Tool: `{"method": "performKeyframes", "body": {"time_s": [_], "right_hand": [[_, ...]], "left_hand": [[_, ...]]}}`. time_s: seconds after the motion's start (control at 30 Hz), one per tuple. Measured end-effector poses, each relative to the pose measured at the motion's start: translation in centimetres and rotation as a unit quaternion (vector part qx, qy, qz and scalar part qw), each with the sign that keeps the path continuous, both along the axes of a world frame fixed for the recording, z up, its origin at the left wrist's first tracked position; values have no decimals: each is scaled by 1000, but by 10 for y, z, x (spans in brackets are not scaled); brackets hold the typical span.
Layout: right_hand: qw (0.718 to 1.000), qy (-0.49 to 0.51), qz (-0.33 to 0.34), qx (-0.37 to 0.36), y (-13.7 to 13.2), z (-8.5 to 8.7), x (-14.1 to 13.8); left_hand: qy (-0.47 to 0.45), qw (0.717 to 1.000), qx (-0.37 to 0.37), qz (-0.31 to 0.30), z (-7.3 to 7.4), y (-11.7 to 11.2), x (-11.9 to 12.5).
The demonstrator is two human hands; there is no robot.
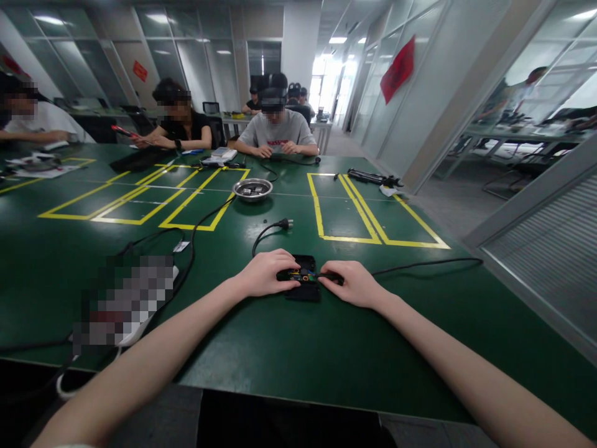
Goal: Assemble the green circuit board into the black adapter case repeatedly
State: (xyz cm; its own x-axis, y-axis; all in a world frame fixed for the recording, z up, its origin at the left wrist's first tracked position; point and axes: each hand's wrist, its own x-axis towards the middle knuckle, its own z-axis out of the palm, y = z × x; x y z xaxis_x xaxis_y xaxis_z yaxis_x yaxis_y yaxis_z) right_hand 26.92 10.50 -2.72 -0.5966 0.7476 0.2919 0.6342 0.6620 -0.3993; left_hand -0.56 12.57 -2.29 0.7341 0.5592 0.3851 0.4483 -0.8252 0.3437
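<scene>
A small circuit board (304, 277) with coloured wires and parts lies between my hands, in the middle of the table. My left hand (265, 274) pinches its left end, where a black cable appears to join. The thumb and fingers of my right hand (353, 283) are closed on the black cable (332, 277) at the board's right end. Two black casing halves (303, 294) lie open around the board, one beyond it and one nearer me. Both are partly covered by my fingers. Further off, a black power plug (284, 224) rests on the table.
Beyond the plug stands a metal bowl (240, 195) with small metallic parts. A pixelated, white-edged object (140, 302) with cables lies left. Yellow tape (347, 239) marks rectangles on the green table (410, 311). A folded black tripod-like item (370, 177) lies far right. Several people sit beyond.
</scene>
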Motion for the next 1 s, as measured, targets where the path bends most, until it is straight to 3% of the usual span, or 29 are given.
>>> {"method": "performKeyframes", "body": {"time_s": [0.23,0.43,0.63,0.83,1.0], "right_hand": [[1000,-20,-24,2,-5,0,-4],[998,-40,-39,-6,-7,0,-3],[998,-43,-41,-9,-7,-2,-1],[998,-28,-57,-5,-10,1,-2],[999,-28,-10,16,-17,7,2]], "left_hand": [[-17,1000,20,-11,5,-3,1],[-20,998,36,45,14,-5,-8],[47,998,-24,44,14,-2,-22],[-25,996,-77,33,21,-7,-17],[-84,968,-233,35,32,-15,-16]]}}
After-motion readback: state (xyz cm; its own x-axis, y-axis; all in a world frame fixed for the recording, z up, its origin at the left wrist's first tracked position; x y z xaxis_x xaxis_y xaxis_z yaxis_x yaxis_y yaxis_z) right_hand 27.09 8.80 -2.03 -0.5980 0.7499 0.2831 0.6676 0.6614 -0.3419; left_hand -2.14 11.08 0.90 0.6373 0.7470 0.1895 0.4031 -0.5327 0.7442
